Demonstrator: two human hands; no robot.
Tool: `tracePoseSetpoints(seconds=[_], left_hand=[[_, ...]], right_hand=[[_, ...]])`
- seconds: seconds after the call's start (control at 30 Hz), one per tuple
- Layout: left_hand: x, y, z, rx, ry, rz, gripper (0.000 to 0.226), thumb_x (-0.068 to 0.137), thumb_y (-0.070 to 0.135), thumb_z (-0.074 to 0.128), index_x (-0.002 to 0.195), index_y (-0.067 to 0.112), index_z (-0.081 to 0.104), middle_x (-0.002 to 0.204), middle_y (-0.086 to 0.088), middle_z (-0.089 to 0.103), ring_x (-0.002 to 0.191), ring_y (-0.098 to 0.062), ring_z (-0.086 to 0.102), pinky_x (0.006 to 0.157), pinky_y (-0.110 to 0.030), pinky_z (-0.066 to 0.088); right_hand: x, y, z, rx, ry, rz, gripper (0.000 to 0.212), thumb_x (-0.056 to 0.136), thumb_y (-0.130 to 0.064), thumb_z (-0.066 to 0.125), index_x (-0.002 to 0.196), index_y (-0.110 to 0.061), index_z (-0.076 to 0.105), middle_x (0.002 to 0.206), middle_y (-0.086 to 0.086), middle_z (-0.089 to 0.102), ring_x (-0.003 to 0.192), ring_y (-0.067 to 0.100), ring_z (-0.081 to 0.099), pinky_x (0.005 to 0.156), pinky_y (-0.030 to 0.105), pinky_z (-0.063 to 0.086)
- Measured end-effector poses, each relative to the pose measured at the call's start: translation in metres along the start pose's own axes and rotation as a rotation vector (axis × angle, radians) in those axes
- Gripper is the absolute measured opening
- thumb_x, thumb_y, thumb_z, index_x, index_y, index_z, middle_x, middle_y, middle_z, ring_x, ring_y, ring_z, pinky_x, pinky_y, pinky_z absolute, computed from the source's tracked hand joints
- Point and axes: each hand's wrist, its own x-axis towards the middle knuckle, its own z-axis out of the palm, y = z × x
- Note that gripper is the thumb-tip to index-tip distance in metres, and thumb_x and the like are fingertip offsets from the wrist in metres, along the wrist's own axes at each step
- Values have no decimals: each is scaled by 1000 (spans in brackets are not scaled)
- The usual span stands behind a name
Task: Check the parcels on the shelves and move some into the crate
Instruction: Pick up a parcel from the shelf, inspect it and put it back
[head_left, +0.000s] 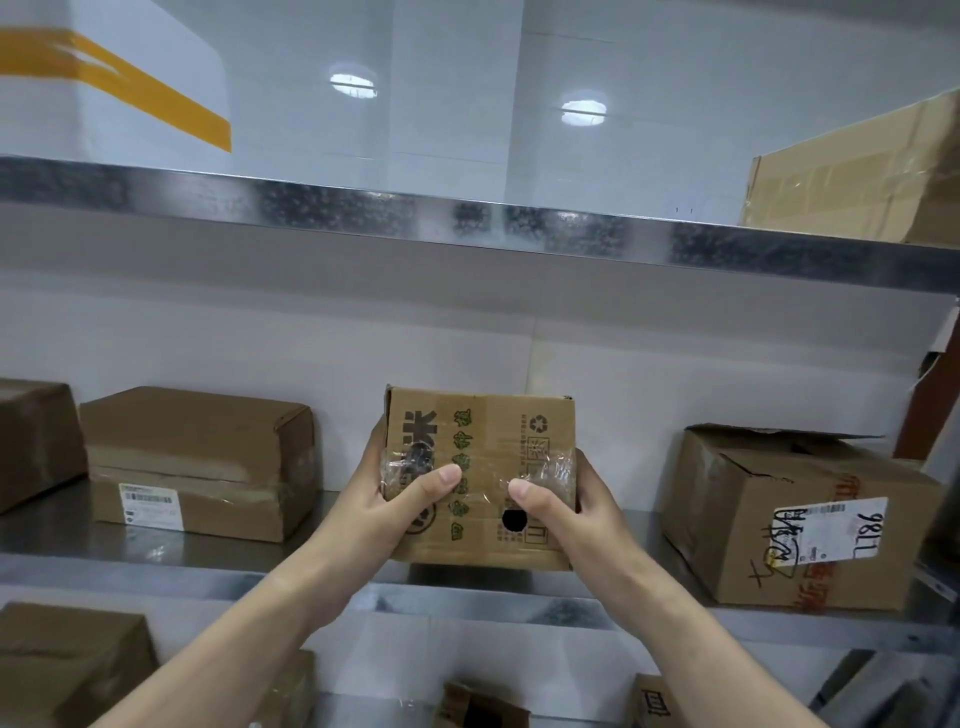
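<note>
Two hands hold one small cardboard parcel (480, 475) in front of the middle metal shelf (156, 551). The parcel, printed with green characters and wrapped in clear tape, sits between the palms. The left hand (382, 499) grips its left side, thumb curled over the front face. The right hand (569, 512) grips its right side the same way. A flat brown box (200, 462) rests on the shelf to the left; a larger labelled box (795, 519) to the right.
</note>
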Motion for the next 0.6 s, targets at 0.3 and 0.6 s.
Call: tracePoseSetpoints(seconds=[0.3, 0.6], left_hand=[[1, 5, -21, 93, -110, -105, 65, 82, 75, 72, 140, 68, 45, 138, 26, 65, 138, -11, 58, 103, -34, 53], [-3, 21, -27, -116, -45, -31, 85, 74, 73, 50, 146, 31, 62, 127, 3, 72, 113, -27, 70, 108, -51, 47]], right_hand=[[-3, -19, -22, 93, -74, 90, 78, 93, -86, 34, 142, -32, 64, 134, -6, 73, 126, 11, 67, 108, 36, 47], [2, -11, -29, 36, -50, -37, 94, 77, 4, 80, 159, -20, 39, 154, 0, 57, 134, 15, 63, 111, 40, 54]])
